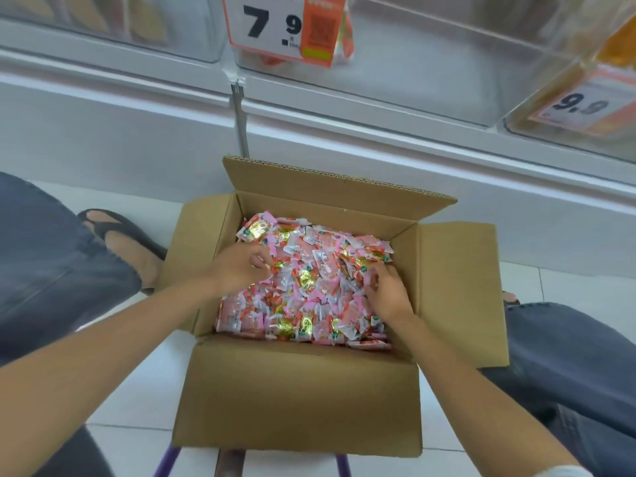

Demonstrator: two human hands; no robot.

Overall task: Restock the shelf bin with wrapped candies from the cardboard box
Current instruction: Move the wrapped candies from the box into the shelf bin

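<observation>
At frame centre, our left hand (241, 266) and right hand (389, 290) close their grips on pink-and-gold wrapped candies (303, 304) filling the open brown cardboard box (299, 401); we should scoop cupped handfuls to avoid spills.

light: bright, even, diffuse | shadows: soft, inside the cardboard box (299, 401) | glare: gold glints on the wrapped candies (309, 304), sheen on the shelf bin (447, 63) at 1 o'clock | blur: price tag (581, 105) at 2 o'clock smeared | distortion: shelf rail (378, 132) bows toward edges
</observation>
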